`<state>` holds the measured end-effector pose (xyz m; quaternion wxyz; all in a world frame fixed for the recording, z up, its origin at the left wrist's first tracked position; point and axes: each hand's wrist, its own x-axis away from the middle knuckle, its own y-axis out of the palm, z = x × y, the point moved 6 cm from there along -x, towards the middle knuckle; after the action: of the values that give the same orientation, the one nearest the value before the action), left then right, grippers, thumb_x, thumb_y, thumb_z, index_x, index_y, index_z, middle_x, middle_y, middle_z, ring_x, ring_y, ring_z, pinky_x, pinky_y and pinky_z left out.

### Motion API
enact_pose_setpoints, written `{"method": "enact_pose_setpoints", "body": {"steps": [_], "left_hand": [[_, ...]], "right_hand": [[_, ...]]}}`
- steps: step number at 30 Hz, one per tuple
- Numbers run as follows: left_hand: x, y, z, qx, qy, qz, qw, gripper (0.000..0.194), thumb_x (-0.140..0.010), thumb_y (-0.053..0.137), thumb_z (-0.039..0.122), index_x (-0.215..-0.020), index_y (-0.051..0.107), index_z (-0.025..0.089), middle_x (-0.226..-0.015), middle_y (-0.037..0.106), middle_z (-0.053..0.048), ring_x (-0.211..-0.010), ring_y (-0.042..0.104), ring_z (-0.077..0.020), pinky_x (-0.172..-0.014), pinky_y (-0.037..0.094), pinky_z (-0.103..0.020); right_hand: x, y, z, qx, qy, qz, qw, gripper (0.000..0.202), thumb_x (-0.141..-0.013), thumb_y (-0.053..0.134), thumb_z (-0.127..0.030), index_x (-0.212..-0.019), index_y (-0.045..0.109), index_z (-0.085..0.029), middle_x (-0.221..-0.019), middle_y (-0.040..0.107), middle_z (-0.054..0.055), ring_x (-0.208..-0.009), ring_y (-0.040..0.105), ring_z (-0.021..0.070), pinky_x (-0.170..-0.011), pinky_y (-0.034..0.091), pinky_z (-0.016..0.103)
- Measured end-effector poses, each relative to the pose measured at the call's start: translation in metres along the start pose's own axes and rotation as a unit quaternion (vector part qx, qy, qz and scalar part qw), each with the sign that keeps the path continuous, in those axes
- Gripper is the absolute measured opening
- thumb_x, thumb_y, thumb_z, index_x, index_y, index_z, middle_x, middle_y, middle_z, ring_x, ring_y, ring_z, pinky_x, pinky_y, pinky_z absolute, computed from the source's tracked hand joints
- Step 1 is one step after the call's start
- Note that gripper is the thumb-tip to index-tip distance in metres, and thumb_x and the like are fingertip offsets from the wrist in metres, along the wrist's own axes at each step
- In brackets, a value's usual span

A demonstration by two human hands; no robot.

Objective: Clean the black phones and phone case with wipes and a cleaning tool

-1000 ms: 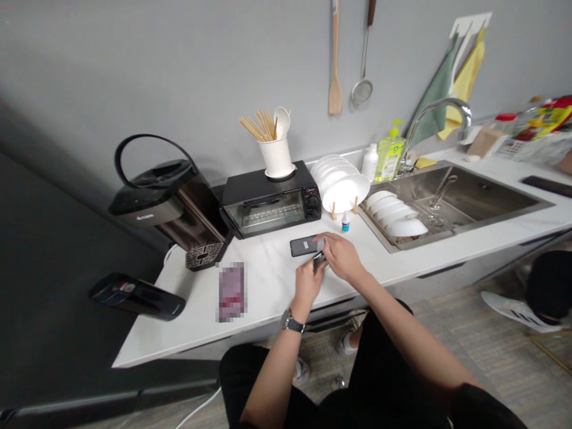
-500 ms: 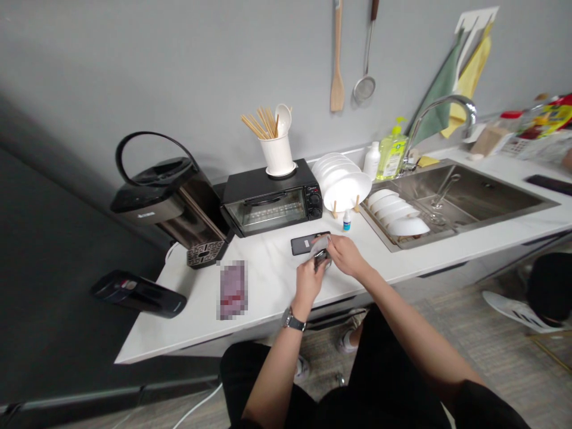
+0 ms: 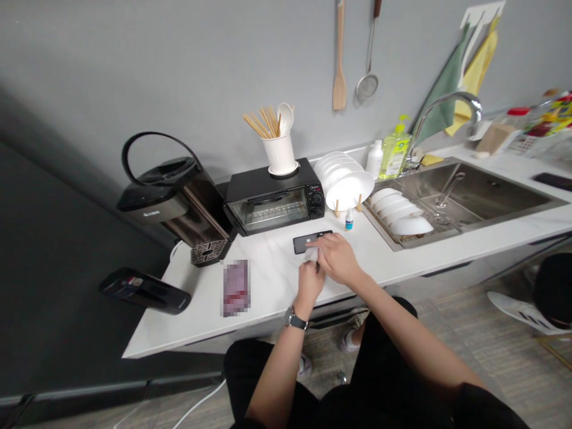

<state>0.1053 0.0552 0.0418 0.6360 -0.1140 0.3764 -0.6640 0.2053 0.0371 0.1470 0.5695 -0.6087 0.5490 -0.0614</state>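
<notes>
My left hand (image 3: 310,281) is closed near the counter's front edge, with a small dark object (image 3: 318,266) just showing at its fingers. Its kind is mostly hidden. Against it from the right sits my right hand (image 3: 338,260), its index finger stretched leftward and its other fingers curled over the same spot. A pale, translucent piece (image 3: 311,255) shows between the hands, too blurred to name. Just behind them a flat black phone-like slab (image 3: 304,243) lies on the counter, partly covered by the right hand. A little white bottle with a blue label (image 3: 349,221) stands beyond it.
A toaster oven (image 3: 272,205) stands behind, bearing a chopstick holder (image 3: 280,154). White plates (image 3: 344,179) and a sink (image 3: 496,202) with bowls (image 3: 409,221) are rightward. Leftward are a water dispenser (image 3: 174,208), a dark flask-like object (image 3: 147,292) and a blurred-out purple item (image 3: 236,286).
My right hand has lowered slightly, and its index finger now stretches left. The pale piece sits lower, and the dark object is more covered. The camera view has shifted a little.
</notes>
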Motion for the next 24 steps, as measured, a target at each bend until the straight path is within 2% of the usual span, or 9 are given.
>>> {"method": "enact_pose_setpoints", "body": {"steps": [3,5,8,12,15,17,21,24], "left_hand": [[-0.001,-0.005,0.004,0.012,-0.016,-0.001,1.000,0.017,-0.099,0.061,0.029,-0.095,0.072,0.017,-0.083,0.077,-0.008,-0.074,0.072,-0.0208,-0.071,0.051,-0.028],[-0.002,-0.007,0.006,0.025,-0.019,0.000,1.000,0.019,-0.100,0.060,0.031,-0.097,0.072,0.018,-0.085,0.077,-0.008,-0.076,0.072,-0.0201,-0.071,0.050,-0.027],[-0.002,-0.003,0.002,0.006,-0.021,-0.013,1.000,0.013,-0.096,0.059,0.022,-0.095,0.072,0.017,-0.081,0.076,-0.007,-0.077,0.071,-0.0210,-0.072,0.052,-0.028],[-0.001,0.007,-0.010,-0.035,-0.043,-0.014,0.998,0.013,-0.087,0.059,0.010,-0.091,0.070,0.016,-0.086,0.075,-0.011,-0.089,0.072,-0.0270,-0.081,0.055,-0.034],[0.000,0.007,-0.013,-0.041,-0.052,-0.011,0.998,0.016,-0.086,0.059,0.008,-0.094,0.070,0.016,-0.090,0.076,-0.012,-0.095,0.072,-0.0288,-0.086,0.055,-0.037],[0.000,0.004,-0.008,-0.037,-0.045,-0.019,0.998,0.013,-0.088,0.060,0.010,-0.093,0.070,0.016,-0.083,0.075,-0.010,-0.086,0.073,-0.0265,-0.081,0.055,-0.034],[0.000,-0.006,0.008,-0.004,-0.023,-0.017,1.000,0.015,-0.097,0.060,0.025,-0.096,0.073,0.017,-0.084,0.077,-0.009,-0.078,0.073,-0.0217,-0.073,0.052,-0.029],[0.001,-0.007,0.012,0.006,-0.012,-0.010,1.000,0.016,-0.098,0.059,0.025,-0.094,0.073,0.017,-0.087,0.078,-0.010,-0.079,0.073,-0.0220,-0.073,0.051,-0.029]], "right_hand": [[-0.002,-0.008,0.030,-0.029,0.090,-0.019,0.995,0.044,-0.108,0.030,-0.020,-0.118,0.073,-0.018,-0.103,0.077,0.009,-0.097,0.068,0.0233,-0.088,0.050,0.034],[-0.003,-0.011,0.034,-0.032,0.102,-0.043,0.993,0.043,-0.109,0.032,-0.021,-0.116,0.074,-0.018,-0.102,0.076,0.008,-0.094,0.069,0.0219,-0.086,0.050,0.032],[-0.005,-0.012,0.016,-0.005,0.060,-0.036,0.998,0.038,-0.108,0.037,-0.021,-0.111,0.075,-0.017,-0.109,0.076,0.010,-0.104,0.067,0.0236,-0.095,0.049,0.036],[-0.003,0.000,-0.026,0.020,-0.050,-0.035,0.998,0.030,-0.104,0.047,-0.020,-0.111,0.076,-0.019,-0.110,0.077,0.008,-0.110,0.065,0.0249,-0.116,0.037,0.048],[-0.003,0.006,-0.034,0.018,-0.082,-0.047,0.995,0.029,-0.103,0.050,-0.019,-0.115,0.076,-0.017,-0.112,0.078,0.009,-0.106,0.066,0.0250,-0.110,0.040,0.046],[-0.005,0.002,-0.019,0.023,-0.039,-0.042,0.998,0.032,-0.105,0.045,-0.018,-0.116,0.075,-0.015,-0.111,0.078,0.011,-0.103,0.067,0.0252,-0.101,0.044,0.042],[-0.004,-0.013,0.022,0.049,0.107,-0.058,0.991,0.037,-0.108,0.038,-0.018,-0.111,0.074,-0.016,-0.099,0.077,0.010,-0.092,0.069,0.0234,-0.085,0.046,0.033],[-0.001,-0.018,0.026,0.073,0.129,-0.060,0.987,0.037,-0.108,0.038,-0.020,-0.107,0.074,-0.016,-0.098,0.076,0.011,-0.089,0.068,0.0239,-0.083,0.046,0.034]]}}
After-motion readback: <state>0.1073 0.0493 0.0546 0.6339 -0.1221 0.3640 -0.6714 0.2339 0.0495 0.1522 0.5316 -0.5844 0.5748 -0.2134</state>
